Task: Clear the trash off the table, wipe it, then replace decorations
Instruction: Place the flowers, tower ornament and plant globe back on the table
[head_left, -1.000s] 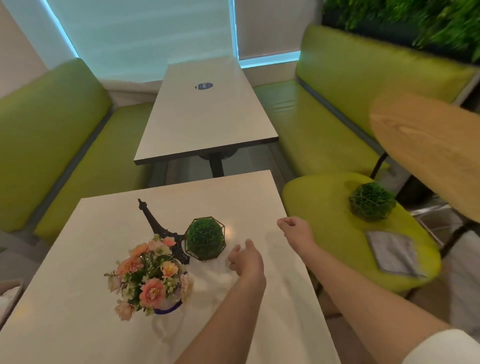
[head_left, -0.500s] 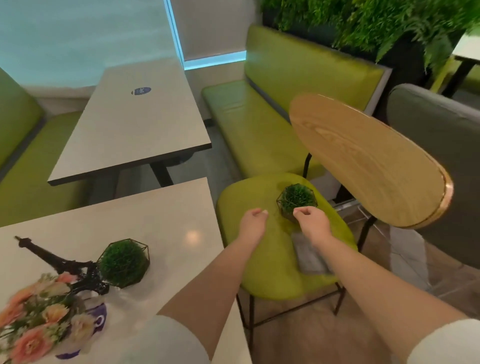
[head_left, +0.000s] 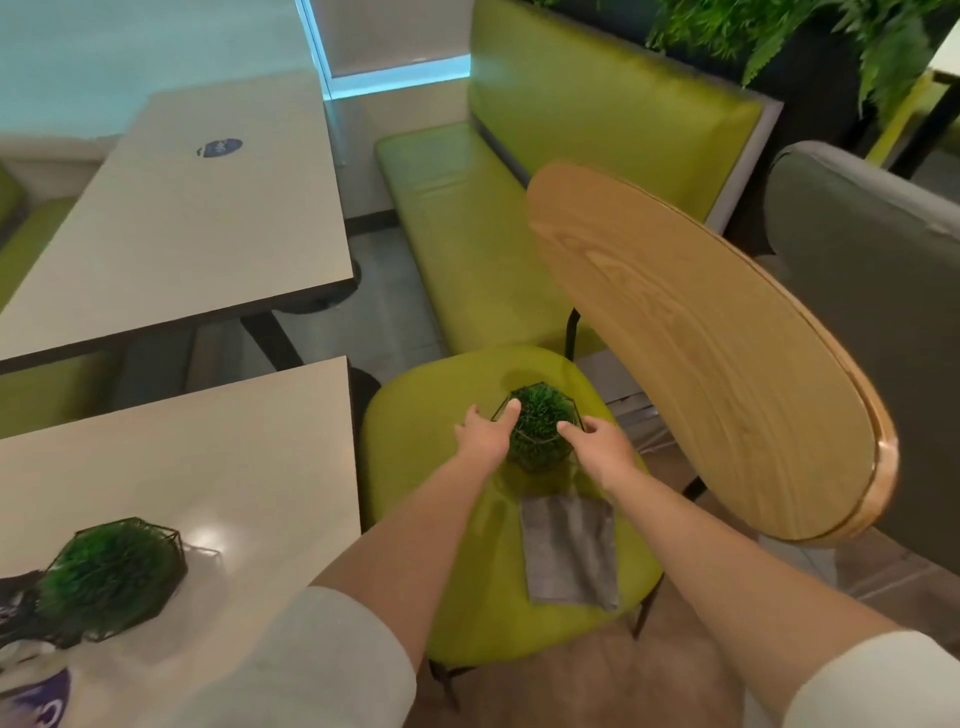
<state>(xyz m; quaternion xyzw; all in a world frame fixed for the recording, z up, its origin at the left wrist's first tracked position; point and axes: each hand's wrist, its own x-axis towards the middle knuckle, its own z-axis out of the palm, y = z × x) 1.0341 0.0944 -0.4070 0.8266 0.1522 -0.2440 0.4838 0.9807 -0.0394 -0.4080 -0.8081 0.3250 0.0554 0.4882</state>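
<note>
A green grass ball in a black wire frame (head_left: 537, 426) sits on the green chair seat (head_left: 415, 441). My left hand (head_left: 485, 434) touches its left side with fingers spread. My right hand (head_left: 597, 441) touches its right side, fingers loosely extended. A grey cloth (head_left: 569, 551) lies on the seat just behind the ball, toward me. A second grass ball in a wire frame (head_left: 111, 577) stands on the near table (head_left: 208, 457) at lower left, beside the dark tower ornament (head_left: 15, 597) and the edge of a vase (head_left: 36, 701).
The chair's wooden backrest (head_left: 701, 353) rises at the right of the seat. A second table (head_left: 192, 218) stands beyond the near one. A green bench (head_left: 467, 234) runs behind the chair, and a grey seat back (head_left: 872, 249) stands far right.
The view swung right from the table to the chair. Both hands left the table edge and reached the grass ball on the seat, now touching it on either side.
</note>
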